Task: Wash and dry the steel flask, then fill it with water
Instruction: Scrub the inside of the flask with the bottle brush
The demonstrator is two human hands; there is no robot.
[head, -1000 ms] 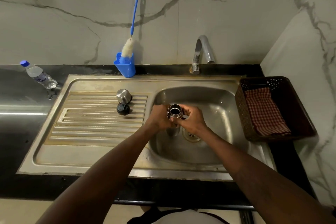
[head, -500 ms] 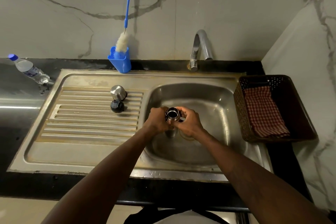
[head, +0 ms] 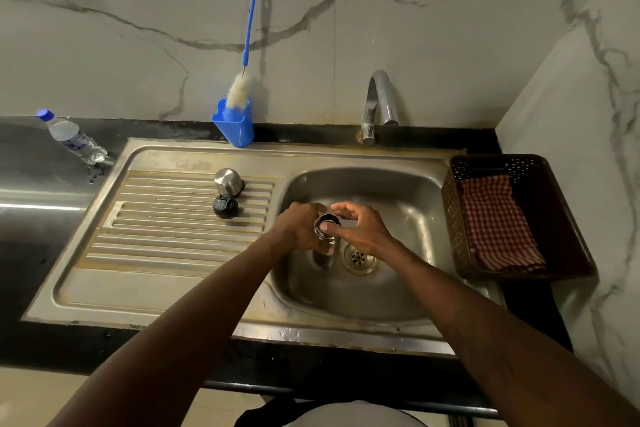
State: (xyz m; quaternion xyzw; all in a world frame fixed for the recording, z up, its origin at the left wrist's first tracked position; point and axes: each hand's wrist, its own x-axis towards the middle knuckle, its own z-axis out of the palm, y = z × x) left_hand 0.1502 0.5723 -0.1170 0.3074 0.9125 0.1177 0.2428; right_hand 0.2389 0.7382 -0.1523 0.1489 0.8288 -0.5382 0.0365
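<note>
1. Head view: the steel flask (head: 325, 258) is standing upright in the sink basin (head: 408, 198), near its left wall and just left of the drain (head: 358, 257).
2. It is showing a dull, dark steel body and a brighter threaded neck. Its mouth is uncapped and facing up.
3. The left hand (head: 299, 229) is gripping the flask's upper part from the left, fingers curling round it.
4. The right hand (head: 360, 229) is arching loosely over the mouth. Its thumb (head: 329, 228) is lying on the rim, with the fingers lifted clear and spread.
5. No writing is showing on the flask.
6. A steel cap (head: 227, 181) and a black stopper (head: 225, 206) are sitting side by side on the drainboard (head: 173, 229), near its right edge.
7. A plastic water bottle (head: 74, 140) is standing on the worktop beyond the sink's back left corner. Its label is carrying blue print too small to read.
8. A blue bottle brush (head: 246, 45) is standing in a blue holder (head: 232, 126) at the sink's back edge, left of the tap (head: 379, 100).
9. A red checked cloth (head: 495, 222) is lying in a dark basket (head: 568, 218) at the sink's right edge.
</note>
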